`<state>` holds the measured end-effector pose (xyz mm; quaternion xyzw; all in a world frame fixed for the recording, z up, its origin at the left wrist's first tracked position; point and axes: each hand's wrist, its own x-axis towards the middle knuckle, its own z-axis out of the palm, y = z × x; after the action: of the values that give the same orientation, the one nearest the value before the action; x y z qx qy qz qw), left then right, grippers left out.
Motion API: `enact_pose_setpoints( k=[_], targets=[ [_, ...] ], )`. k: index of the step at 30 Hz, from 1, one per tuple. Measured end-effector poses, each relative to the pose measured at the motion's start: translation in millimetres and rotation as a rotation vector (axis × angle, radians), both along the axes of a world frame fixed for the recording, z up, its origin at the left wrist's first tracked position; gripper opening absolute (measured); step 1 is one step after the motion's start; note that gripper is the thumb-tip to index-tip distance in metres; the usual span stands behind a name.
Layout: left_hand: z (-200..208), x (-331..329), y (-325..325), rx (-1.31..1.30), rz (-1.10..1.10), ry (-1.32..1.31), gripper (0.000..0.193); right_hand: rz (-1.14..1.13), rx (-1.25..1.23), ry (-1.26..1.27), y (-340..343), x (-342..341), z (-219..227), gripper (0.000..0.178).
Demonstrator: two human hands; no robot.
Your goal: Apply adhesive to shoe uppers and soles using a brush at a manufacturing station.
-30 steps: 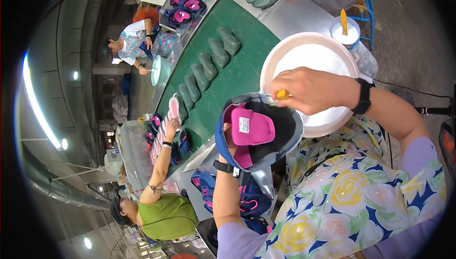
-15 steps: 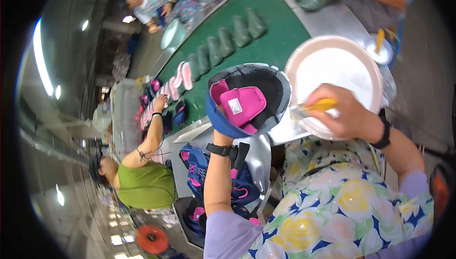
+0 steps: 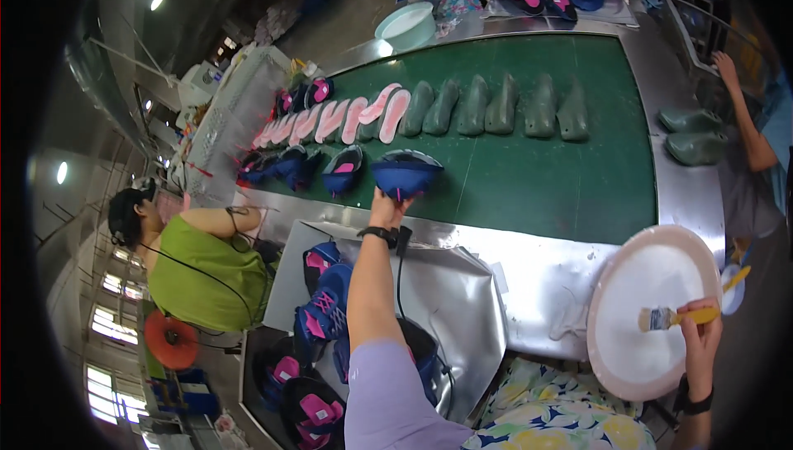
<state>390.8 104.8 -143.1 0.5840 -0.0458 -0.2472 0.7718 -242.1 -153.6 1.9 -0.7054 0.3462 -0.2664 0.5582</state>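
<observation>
Over the near edge of the green belt, my left hand (image 3: 387, 209) grips a navy shoe upper (image 3: 406, 174) from below, fingers closed round its near side. Another navy upper (image 3: 342, 171) with a pink lining stands just left of it on the belt. My right hand (image 3: 702, 341) is closed on the yellow handle of a paintbrush (image 3: 661, 319). Its bristles point left, over a round pale basin (image 3: 601, 301) holding white liquid. I cannot tell whether the bristles touch the liquid.
Dark green shoe lasts (image 3: 475, 105) and pink-and-white soles (image 3: 330, 120) line the green belt (image 3: 545, 190). A metal bin (image 3: 450, 285) of navy shoes (image 3: 318, 305) stands below my left arm. A co-worker in a green top (image 3: 206, 272) sits left; others work at the far side and right.
My left hand has carried the upper away from me to the belt's near edge. The brush has moved from beside the upper to over the basin. My view has turned.
</observation>
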Motion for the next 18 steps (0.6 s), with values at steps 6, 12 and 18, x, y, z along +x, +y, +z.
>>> enact_pose_setpoints(
  k=[6,12,18],
  targets=[
    [-58.8,101.2,63.6,0.345,0.520,-0.149,0.042,0.078,0.058,0.090,-8.2,32.3,-4.9,0.014],
    [76.7,46.0,124.3,0.887,0.118,-0.660,0.065,0.121,-0.058,0.126,-15.0,36.5,-10.5,0.014],
    [83.0,-93.0,261.7,1.590,0.343,-0.625,0.088,0.256,-0.045,0.050,-2.3,40.8,-2.2,0.013]
  ],
)
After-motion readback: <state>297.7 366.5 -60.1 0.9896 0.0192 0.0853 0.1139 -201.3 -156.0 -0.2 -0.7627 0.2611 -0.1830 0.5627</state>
